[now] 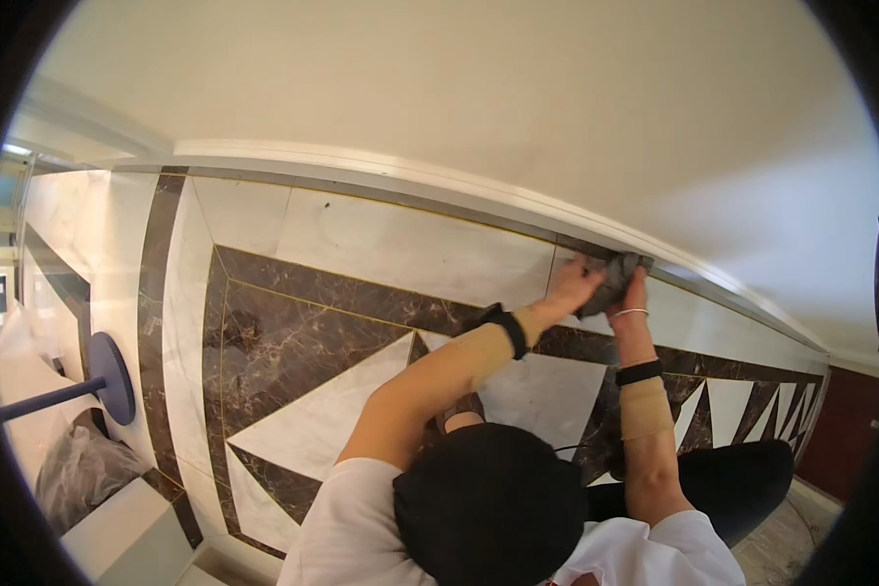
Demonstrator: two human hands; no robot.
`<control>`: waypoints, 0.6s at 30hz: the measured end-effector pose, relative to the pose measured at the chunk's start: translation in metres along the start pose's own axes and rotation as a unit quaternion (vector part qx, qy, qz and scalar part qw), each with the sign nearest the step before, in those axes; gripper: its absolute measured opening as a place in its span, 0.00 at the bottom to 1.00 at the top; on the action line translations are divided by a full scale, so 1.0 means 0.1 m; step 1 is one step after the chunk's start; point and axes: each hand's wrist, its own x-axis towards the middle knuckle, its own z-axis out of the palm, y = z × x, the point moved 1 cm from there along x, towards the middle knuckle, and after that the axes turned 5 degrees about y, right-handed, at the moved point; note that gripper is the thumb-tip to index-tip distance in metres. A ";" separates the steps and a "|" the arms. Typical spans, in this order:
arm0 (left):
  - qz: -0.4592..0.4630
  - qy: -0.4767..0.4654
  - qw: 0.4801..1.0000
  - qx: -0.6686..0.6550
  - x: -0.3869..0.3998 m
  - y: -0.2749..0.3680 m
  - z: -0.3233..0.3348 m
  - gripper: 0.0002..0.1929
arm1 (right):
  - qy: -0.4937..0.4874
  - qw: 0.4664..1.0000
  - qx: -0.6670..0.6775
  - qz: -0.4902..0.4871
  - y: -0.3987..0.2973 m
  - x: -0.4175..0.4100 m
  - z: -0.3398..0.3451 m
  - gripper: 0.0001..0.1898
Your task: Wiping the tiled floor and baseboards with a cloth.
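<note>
A crumpled dark grey cloth (606, 287) lies between my two hands, close against the white baseboard (513, 196) where the wall meets the floor. My left hand (577, 284) grips the cloth from its left side, blurred, with a black band on that forearm. On the other side, my right hand (634, 290) has its fingers on the cloth's right edge; a thin bracelet and another black band circle that arm. The cloth covers part of the dark strip beside the baseboard. Marble-patterned floor tiles (410, 234) in white and brown lie beneath.
A dark round base with a pole (116, 379) stands at the left. Below it are a clear plastic bag (84, 472) and a pale box-like block (121, 531). A dark red panel (842, 428) is at the far right. The wall (439, 80) rises along the floor's edge.
</note>
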 end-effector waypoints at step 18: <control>0.080 0.425 0.892 -0.129 -1.04 -0.08 -2.88 0.20 | -0.166 0.974 -0.155 0.028 2.34 -0.91 2.78 0.20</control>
